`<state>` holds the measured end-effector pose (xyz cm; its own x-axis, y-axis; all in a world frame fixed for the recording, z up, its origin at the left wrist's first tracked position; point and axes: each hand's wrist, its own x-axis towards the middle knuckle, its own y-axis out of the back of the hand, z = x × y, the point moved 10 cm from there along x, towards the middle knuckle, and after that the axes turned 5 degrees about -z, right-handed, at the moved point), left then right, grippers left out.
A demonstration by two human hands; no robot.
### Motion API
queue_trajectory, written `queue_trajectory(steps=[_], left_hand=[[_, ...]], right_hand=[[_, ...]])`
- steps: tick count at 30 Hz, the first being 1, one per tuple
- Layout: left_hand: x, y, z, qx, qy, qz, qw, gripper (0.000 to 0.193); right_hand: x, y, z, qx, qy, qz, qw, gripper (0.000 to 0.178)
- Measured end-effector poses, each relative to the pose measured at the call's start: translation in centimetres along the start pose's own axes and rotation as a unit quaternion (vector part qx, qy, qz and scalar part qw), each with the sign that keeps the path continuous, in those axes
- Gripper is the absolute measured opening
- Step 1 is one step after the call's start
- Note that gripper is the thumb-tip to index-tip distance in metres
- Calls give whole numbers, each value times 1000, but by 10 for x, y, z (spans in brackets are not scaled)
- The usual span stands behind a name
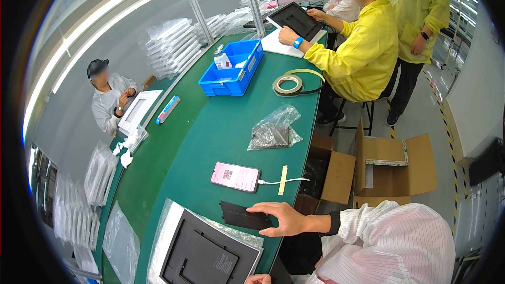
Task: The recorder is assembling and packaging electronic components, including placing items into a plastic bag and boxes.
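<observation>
My right hand (281, 219) grips a thin black rectangular plate (241, 216) by its near end, thumb on one edge and fingers on the other. The plate is held over the green table, beside a black panel (202, 255) with a raised middle and a white border. That panel lies on clear plastic wrap at the table's near edge. Only a little of my left hand (258, 279) shows at the bottom edge, close to the panel's corner; its fingers are mostly out of sight. A phone (235, 177) with a lit screen lies just beyond the plate.
A white cable (273, 182) runs from the phone under a tape strip (283, 180). Farther off are a clear bag of dark parts (273, 132), tape rolls (288, 85) and a blue bin (226, 85). Open cartons (394, 179) stand right. Co-workers (363, 47) sit and stand around.
</observation>
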<state>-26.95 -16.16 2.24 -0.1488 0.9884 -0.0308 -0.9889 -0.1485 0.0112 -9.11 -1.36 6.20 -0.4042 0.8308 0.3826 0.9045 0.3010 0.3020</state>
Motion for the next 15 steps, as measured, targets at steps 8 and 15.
queue_trajectory(steps=[8,15], left_hand=[[0,0,-1,2,1,-2,1000,8],[0,0,0,9,-5,2,1000,8]], right_hand=[[1,0,0,4,-4,-1,1000,58],[0,1,-1,-1,5,6,1000,58]])
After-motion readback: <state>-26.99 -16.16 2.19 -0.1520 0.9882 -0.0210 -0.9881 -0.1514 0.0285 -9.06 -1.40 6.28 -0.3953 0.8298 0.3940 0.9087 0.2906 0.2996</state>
